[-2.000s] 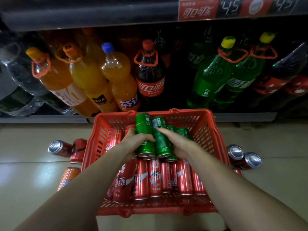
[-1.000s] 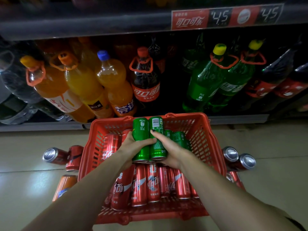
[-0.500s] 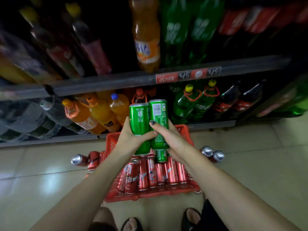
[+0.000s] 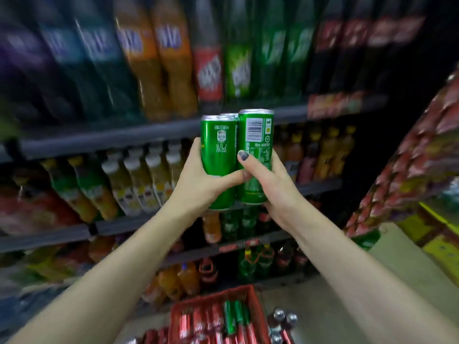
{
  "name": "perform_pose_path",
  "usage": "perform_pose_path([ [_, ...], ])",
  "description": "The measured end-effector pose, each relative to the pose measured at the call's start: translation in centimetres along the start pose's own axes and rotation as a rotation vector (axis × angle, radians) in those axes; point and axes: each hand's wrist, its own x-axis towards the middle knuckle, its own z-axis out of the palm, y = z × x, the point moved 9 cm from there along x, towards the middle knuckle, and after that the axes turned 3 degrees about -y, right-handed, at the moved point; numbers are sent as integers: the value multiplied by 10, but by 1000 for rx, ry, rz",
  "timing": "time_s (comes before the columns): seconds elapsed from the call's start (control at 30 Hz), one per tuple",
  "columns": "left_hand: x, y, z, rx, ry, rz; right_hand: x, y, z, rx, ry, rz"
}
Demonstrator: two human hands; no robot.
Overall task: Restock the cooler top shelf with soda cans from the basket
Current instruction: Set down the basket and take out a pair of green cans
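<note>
Three slim green soda cans [image 4: 255,145] are held upright together at chest height in front of the shelves. My left hand [image 4: 198,184] grips the left can [image 4: 218,150] and my right hand [image 4: 270,189] grips the right can, thumb across its label. A third can's rim [image 4: 228,115] peeks out behind them. The red basket [image 4: 213,297] stands on the floor far below, with several red cans and a few green cans [image 4: 233,316] lying in it.
Cooler shelves [image 4: 119,135] filled with large orange, green, red and dark bottles fill the view, the upper rows blurred. Loose cans [image 4: 283,321] lie on the floor right of the basket. A rack of packaged goods [image 4: 417,170] stands at the right.
Both hands lifted the green cans out of the basket and raised them high in front of the shelves. The view swung upward; the basket is now far below.
</note>
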Motion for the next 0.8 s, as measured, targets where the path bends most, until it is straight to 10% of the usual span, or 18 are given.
perform_pose_path([
  [0.33,49,262,11,-22,-86,314,7,-265,39,-110,50,-280],
  [0.8,167,371,71,8,-83,461,93,-407,-31,-254,115,-403],
])
